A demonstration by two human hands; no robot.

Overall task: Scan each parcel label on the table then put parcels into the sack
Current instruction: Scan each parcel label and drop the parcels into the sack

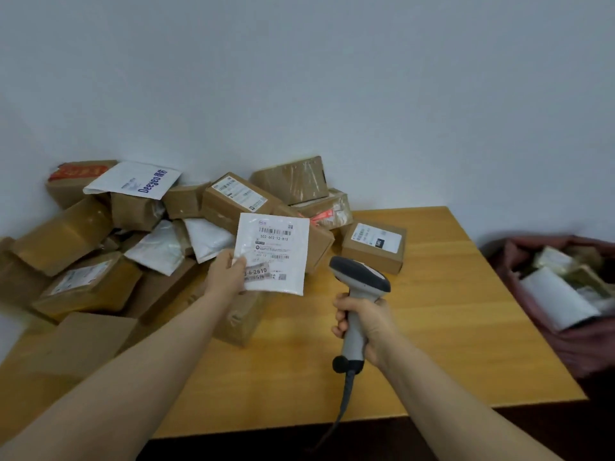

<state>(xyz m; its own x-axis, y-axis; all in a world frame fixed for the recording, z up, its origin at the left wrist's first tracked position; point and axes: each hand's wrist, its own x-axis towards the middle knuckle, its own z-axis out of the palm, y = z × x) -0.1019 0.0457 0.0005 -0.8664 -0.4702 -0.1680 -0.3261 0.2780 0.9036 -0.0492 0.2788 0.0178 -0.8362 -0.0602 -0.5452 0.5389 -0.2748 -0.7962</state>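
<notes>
My left hand (228, 272) pinches the lower left edge of a flat white parcel (276, 247) and holds it upright above the table, its barcode label facing me. My right hand (361, 319) grips the handle of a grey barcode scanner (359, 277), whose head points at the white parcel from the right, a short gap away. A dark red sack (539, 314) stands open beside the table's right edge, with several white and brown parcels inside.
Several brown cardboard boxes (233, 199) and white mailers (136, 181) are heaped on the left and back of the wooden table (449, 311). One small labelled box (374, 246) stands apart just behind the scanner. The scanner's cable (339, 414) hangs over the front edge.
</notes>
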